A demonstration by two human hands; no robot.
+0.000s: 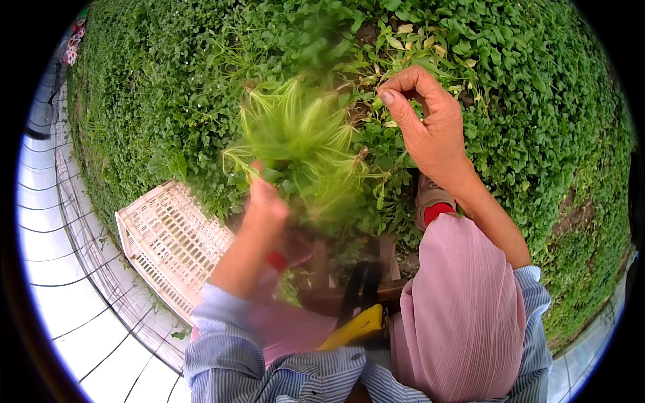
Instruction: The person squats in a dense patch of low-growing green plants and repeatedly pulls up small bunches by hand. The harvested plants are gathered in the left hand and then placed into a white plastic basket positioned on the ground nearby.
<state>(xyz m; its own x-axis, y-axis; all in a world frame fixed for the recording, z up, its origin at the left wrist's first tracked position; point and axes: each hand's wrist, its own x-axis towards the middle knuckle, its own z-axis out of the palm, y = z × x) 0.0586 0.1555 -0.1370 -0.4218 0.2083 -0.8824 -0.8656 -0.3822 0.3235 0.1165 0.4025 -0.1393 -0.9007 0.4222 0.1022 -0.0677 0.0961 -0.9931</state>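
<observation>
My left hand (267,196) is closed round a bunch of leafy greens (299,138), pale stems fanned upward and outward. Motion blurs both the bunch and the hand. To its right my right hand (430,117) is raised over the plants, thumb and curled forefinger brought together. Whether something small sits between those fingertips cannot be made out. Low green plants (195,94) grow thickly beneath and beyond both hands, with some yellowed leaves (430,46) near the right hand.
A white plastic crate (178,228) with slotted walls stands left of my left forearm. A wooden piece (329,299) and a yellow object (359,328) lie between my knees. My shoe (430,198) rests among the plants. White sheeting with dark lines (57,262) borders the left side.
</observation>
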